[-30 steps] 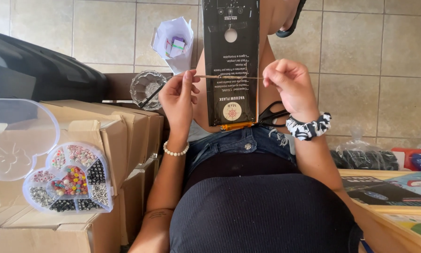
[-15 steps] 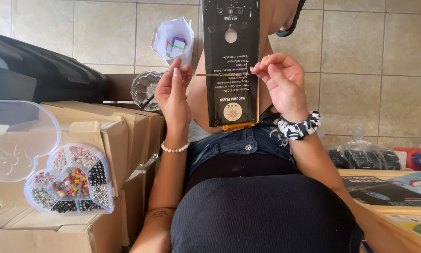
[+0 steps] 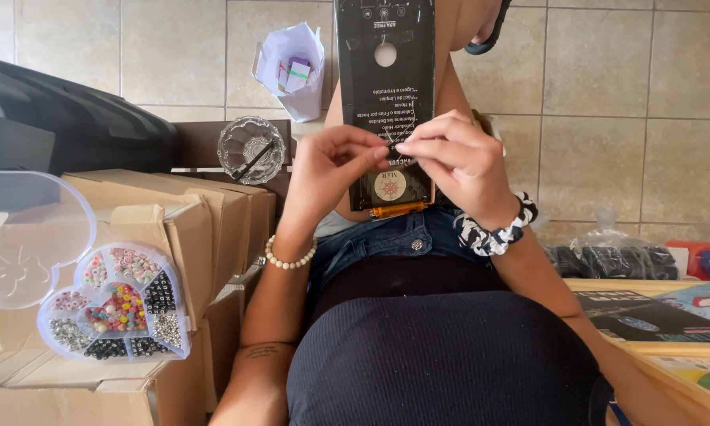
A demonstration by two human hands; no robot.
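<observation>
both hands closer together than half second ago, fingertips now meeting in front of black package (image 3: pixel 384 79) on lap. left hand (image 3: pixel 335 166) and right hand (image 3: pixel 457 158) each pinch narrow on thin thread (image 3: pixel 392 143), barely visible, ends hidden by fingers. package top cut off by frame. heart-shaped bead box (image 3: pixel 114 304) on cardboard boxes (image 3: pixel 205 229), well apart at left.

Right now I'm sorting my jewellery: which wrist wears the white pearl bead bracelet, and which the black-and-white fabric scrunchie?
The white pearl bead bracelet circles the left hand's wrist; the black-and-white fabric scrunchie wraps the right hand's wrist.
</observation>
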